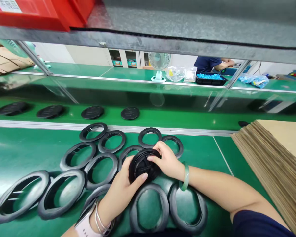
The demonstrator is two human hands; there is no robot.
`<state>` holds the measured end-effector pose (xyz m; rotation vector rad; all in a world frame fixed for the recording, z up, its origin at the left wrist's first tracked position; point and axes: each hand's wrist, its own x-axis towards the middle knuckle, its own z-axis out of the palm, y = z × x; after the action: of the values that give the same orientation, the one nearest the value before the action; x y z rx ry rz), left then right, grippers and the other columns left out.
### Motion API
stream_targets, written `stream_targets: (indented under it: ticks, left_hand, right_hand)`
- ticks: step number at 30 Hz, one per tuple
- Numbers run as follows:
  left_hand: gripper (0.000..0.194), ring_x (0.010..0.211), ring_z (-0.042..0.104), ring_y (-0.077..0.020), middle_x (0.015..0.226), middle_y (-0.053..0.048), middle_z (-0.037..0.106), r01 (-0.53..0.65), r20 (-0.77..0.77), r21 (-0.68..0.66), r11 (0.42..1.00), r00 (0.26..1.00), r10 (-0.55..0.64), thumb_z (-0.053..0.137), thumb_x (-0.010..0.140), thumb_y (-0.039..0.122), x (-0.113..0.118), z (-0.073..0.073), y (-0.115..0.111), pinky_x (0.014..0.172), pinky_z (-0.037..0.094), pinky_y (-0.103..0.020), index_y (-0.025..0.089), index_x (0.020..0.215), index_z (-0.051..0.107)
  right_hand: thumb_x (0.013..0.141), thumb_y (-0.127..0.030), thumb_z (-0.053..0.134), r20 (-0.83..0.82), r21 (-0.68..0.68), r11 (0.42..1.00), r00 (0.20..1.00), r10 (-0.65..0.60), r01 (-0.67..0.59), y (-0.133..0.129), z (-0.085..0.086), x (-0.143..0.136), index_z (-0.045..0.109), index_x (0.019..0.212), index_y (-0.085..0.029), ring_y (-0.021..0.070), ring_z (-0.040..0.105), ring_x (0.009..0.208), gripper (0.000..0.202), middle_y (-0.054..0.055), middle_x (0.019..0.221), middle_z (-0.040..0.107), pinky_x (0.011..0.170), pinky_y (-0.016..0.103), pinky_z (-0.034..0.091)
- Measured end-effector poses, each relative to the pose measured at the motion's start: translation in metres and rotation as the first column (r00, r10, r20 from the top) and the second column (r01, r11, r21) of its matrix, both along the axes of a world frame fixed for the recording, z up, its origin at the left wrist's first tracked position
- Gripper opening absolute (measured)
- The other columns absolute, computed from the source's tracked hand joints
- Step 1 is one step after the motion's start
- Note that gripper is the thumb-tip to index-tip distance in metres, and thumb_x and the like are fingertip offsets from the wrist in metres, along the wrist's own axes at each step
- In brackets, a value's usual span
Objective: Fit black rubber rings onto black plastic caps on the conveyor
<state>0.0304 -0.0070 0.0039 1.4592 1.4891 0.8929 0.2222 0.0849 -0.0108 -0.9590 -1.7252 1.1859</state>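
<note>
Above the green bench (202, 151), among a spread of dark grey, smooth plastic rings (166, 207), I have a black round plastic piece (141, 164) with a thick rim and a recessed middle. I judge it light and stiff, hard moulded stuff that should take a firm press without bending much; the smooth rim could slide under dry skin, and the finer shapes inside are probably what would crack first. Its outer rim, gripped from opposite sides, seems the safest hold.

My left fingers (127, 164) are partly closed around its left side, the thumb laid over the near edge and the rest mostly hidden behind. My right fingers (160, 146) pinch the far right edge, with a narrow gap between thumb and forefinger, the thumb reaching inward over the rim. So the piece sits between both sets, tilted with its recessed face towards me. Where the hidden tips touch its underside, I cannot tell.
</note>
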Motion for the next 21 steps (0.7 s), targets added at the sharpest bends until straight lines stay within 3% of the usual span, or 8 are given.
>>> stream_targets:
  ticks: [3,5,7,9,16,21]
  left_hand:
    - [0.049,0.126,0.053,-0.0271,0.13,-0.006,0.058,-0.009,-0.041,-0.017,1.0,0.999,0.008,0.056,0.095,0.053,0.0,0.001,0.001,0.109,0.043,-0.045,0.029,0.135,0.039]
    - [0.047,0.123,0.054,-0.0262,0.129,-0.005,0.058,-0.031,-0.027,-0.017,0.999,0.999,0.031,0.055,0.095,0.054,0.0,0.002,0.003,0.108,0.043,-0.044,0.029,0.133,0.041]
    - [0.046,0.123,0.054,-0.0255,0.13,-0.005,0.057,-0.045,0.003,-0.023,0.999,0.999,0.046,0.055,0.095,0.054,0.0,0.001,0.004,0.108,0.042,-0.044,0.029,0.132,0.042]
    - [0.045,0.122,0.054,-0.025,0.129,-0.004,0.057,-0.043,0.024,-0.031,0.999,0.999,0.044,0.055,0.095,0.054,0.0,0.001,0.005,0.108,0.042,-0.043,0.029,0.13,0.043]
    - [0.044,0.119,0.057,-0.025,0.126,-0.005,0.06,-0.031,0.015,-0.01,0.999,0.999,0.031,0.052,0.096,0.053,0.001,-0.001,0.005,0.104,0.047,-0.041,0.027,0.13,0.044]
    - [0.047,0.121,0.06,-0.0282,0.127,-0.008,0.063,-0.017,0.027,-0.017,1.0,0.999,0.017,0.053,0.095,0.055,0.004,-0.006,0.006,0.105,0.051,-0.044,0.026,0.131,0.044]
  right_hand:
    - [0.083,-0.028,0.075,-0.027,-0.06,0.998,0.999,0.034,-0.035,-0.001,0.002,0.001,0.051,0.084,-0.021,0.0189,0.052,0.082,0.025,-0.001,0.087,0.051,0.072,0.03,0.044]
    - [0.081,-0.037,0.079,-0.091,-0.142,0.975,0.983,0.159,-0.171,0.0,0.007,0.003,0.056,0.094,-0.021,0.0211,0.056,0.088,0.031,0.0,0.093,0.057,0.077,0.032,0.048]
    - [0.075,-0.044,0.087,-0.163,-0.194,0.928,0.943,0.289,-0.318,0.0,0.012,0.005,0.058,0.11,-0.022,0.0241,0.06,0.1,0.05,0.002,0.105,0.062,0.088,0.035,0.05]
    - [0.068,-0.046,0.093,-0.182,-0.193,0.907,0.922,0.341,-0.374,0.0,0.015,0.006,0.059,0.119,-0.022,0.0263,0.06,0.108,0.066,0.003,0.114,0.064,0.096,0.038,0.049]
    - [0.064,-0.048,0.095,-0.221,-0.218,0.937,0.949,0.225,-0.273,-0.006,0.006,-0.001,0.065,0.103,-0.02,0.0259,0.063,0.096,0.057,0.002,0.101,0.067,0.088,0.036,0.052]
    - [0.068,-0.044,0.092,-0.136,-0.172,0.957,0.968,0.21,-0.232,-0.007,0.011,-0.001,0.066,0.098,-0.021,0.0248,0.064,0.09,0.046,0.001,0.096,0.067,0.083,0.035,0.054]
